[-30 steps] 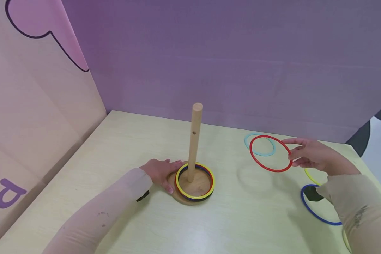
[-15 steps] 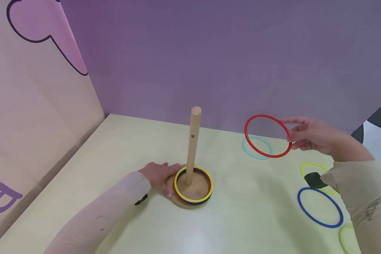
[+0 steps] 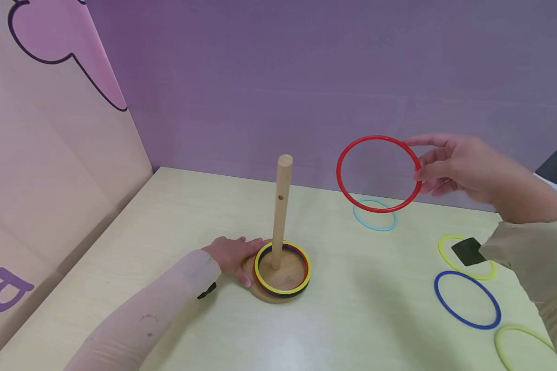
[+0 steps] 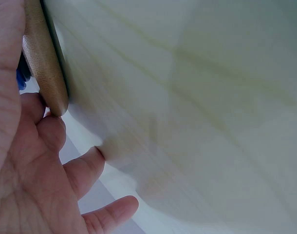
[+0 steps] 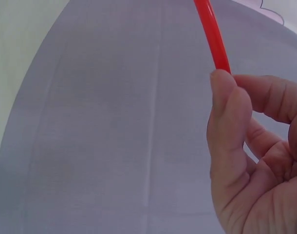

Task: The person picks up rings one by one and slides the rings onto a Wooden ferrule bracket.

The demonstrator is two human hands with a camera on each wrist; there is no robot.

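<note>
My right hand (image 3: 450,167) pinches a red ring (image 3: 378,173) by its right edge, held tilted in the air to the right of the peg top. The right wrist view shows thumb and fingers (image 5: 231,122) closed on the red ring (image 5: 213,36). A wooden peg (image 3: 280,211) stands upright on a round wooden base (image 3: 264,292), with a stack of rings (image 3: 282,268), yellow on top, around its foot. My left hand (image 3: 232,254) rests flat against the left side of the base, fingers straight. In the left wrist view the base's edge (image 4: 44,63) lies against my left hand (image 4: 36,170).
Loose rings lie on the pale table (image 3: 167,247) to the right: a light blue one (image 3: 375,215), a yellow one (image 3: 466,251), a blue one (image 3: 467,299) and another yellow one (image 3: 522,345) at the front edge. A purple wall stands behind, a pink panel at left.
My right hand has lifted the red ring off the table level, up and to the left toward the peg top. The left hand has stayed on the base.
</note>
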